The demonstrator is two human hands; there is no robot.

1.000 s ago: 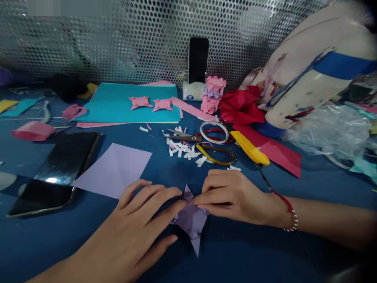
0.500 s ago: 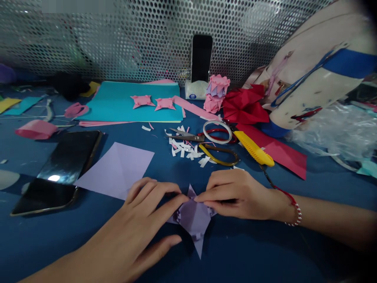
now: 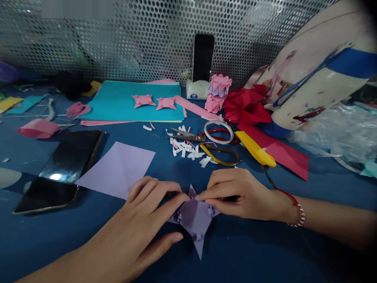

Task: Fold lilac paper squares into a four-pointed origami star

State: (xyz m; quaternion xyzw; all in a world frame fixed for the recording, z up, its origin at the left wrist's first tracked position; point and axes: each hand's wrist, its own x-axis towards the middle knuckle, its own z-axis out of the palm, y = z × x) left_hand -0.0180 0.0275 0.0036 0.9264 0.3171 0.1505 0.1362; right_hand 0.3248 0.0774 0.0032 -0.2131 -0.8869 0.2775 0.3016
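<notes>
A folded purple paper star (image 3: 196,220) lies on the blue table between my hands, one long point toward me. My left hand (image 3: 153,214) rests at its upper left, index fingertip on the top fold, thumb held apart. From the right, my right hand (image 3: 235,194) pinches the paper's upper edge between thumb and fingers. A creased purple sheet (image 3: 119,169) lies beyond my left hand, its near corner hidden behind the fingers.
Scissors (image 3: 191,137), a white tape roll (image 3: 218,132), paper scraps (image 3: 185,149) and a yellow cutter (image 3: 255,149) lie beyond my hands. A phone (image 3: 61,169) is at left, teal sheets (image 3: 118,102) behind, a bottle (image 3: 318,90) at right.
Both hands stay almost still on the purple star. The whole view has shifted very slightly.
</notes>
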